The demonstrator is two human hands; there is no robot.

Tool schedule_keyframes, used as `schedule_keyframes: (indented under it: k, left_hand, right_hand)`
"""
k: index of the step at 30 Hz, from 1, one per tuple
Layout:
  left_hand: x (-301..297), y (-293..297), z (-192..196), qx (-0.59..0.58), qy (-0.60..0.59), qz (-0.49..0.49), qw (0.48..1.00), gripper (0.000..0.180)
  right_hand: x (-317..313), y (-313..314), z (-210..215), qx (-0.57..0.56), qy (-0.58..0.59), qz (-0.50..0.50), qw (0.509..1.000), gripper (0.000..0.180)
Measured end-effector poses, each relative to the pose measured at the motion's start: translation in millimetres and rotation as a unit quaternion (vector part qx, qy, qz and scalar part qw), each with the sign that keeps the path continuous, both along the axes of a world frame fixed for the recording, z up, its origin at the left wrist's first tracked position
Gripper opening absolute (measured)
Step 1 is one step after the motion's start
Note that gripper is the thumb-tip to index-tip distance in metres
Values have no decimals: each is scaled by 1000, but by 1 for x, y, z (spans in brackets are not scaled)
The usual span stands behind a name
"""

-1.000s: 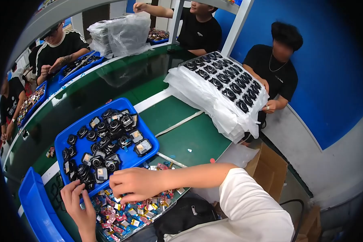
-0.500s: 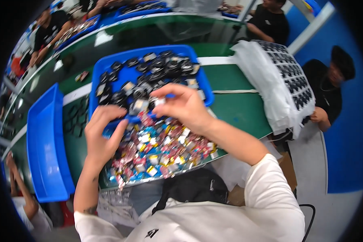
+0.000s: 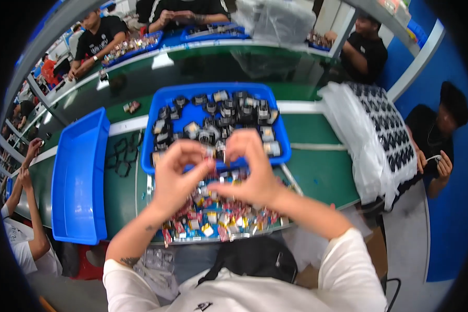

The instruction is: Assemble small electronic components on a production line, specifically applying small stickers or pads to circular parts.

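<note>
My left hand [image 3: 181, 174] is in the middle over the near rim of a blue tray [image 3: 152, 167], thumb and fingers pinched together at a small reddish piece. Close beside it is my right hand [image 3: 252, 169], its fingers curled and its thumb stretched toward the left hand. Between the two sets of fingertips sits a small dark-and-white part [image 3: 220, 151], blurred and partly hidden. Many round black housings [image 3: 228, 110] fill much of the tray, some with pale squares on them. Below my hands lies a pile of small parts [image 3: 208, 218] in pink, white, yellow and blue.
An empty-looking blue bin [image 3: 78, 182] stands at the left, beside black ring-shaped frames [image 3: 124, 156] on the green table [image 3: 317, 177]. At the right, white wrapping [image 3: 351, 156] lies against a tray of black parts [image 3: 382, 125]. Other people sit around the table.
The view has shifted, so the table sits lower and further right. My hands have come together, and the left fingers have closed into a pinch. A person at right now holds up a pale strip.
</note>
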State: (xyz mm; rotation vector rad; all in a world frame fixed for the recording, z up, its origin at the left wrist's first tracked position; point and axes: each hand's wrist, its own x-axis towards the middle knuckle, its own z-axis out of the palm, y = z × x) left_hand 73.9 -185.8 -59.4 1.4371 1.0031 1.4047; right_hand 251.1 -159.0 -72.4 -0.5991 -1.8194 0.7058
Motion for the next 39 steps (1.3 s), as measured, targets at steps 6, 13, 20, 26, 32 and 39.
schedule_keyframes:
  k: [6, 13, 20, 26, 32, 39]
  left_hand:
    - [-2, -10, -10, 42, 81, -26, 995, 11]
    - [-10, -5, -13, -25, 78, -77, 994, 17]
    - [-18, -10, -9, -5, 138, -40, 990, 14]
    - [-13, -8, -1, 108, 163, -35, 980, 13]
    - [-20, -5, -17, 74, 68, -29, 995, 13]
    - [-13, 0, -18, -18, 60, -132, 989, 19]
  right_hand:
    - [1, -12, 2, 265, -128, -89, 951, 28]
    - [3, -7, 4, 240, -130, -81, 959, 15]
    - [5, -6, 3, -30, -53, -61, 996, 7]
    - [3, -14, 6, -22, -85, -53, 995, 5]
    - [0, -1, -5, -108, -52, 11, 993, 12]
    - [5, -16, 10, -21, -145, 8, 989, 22]
